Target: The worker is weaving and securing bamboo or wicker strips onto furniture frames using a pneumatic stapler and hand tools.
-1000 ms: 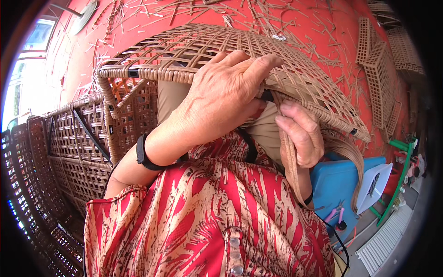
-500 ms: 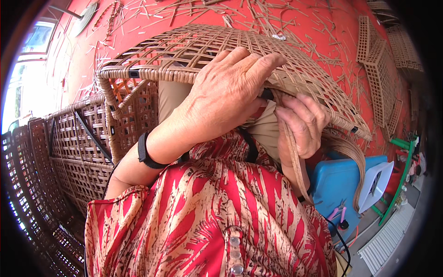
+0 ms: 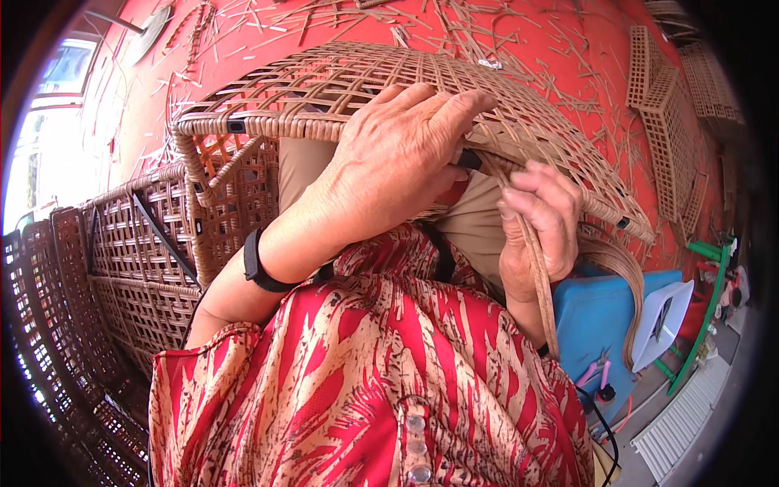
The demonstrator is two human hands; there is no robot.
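Across my lap lies a curved wicker panel [image 3: 292, 127] of tan strips in an open lattice, its near rim tightly wrapped. My left hand [image 3: 398, 158], with a black band on the wrist, grips the middle of that rim; its fingers lie over the lattice, and the thumb is below the edge. To the right, my right hand [image 3: 545, 217] pinches a tan wicker strip [image 3: 542, 288]. The strip runs from the unwrapped stretch of rim, through the fingers, and down past the wrist. My left palm hides part of the rim.
A looped bundle of strips [image 3: 629, 280] hangs over a blue stool [image 3: 588, 300] at right, near pink-handled pliers [image 3: 599, 373]. Dark woven panels [image 3: 134, 243] stand at left. Strip scraps [image 3: 487, 40] litter the red floor, and more lattice pieces [image 3: 669, 138] lie at far right.
My right hand has moved a little right, away from the left hand, drawing the strip out from the rim. My left hand has barely shifted.
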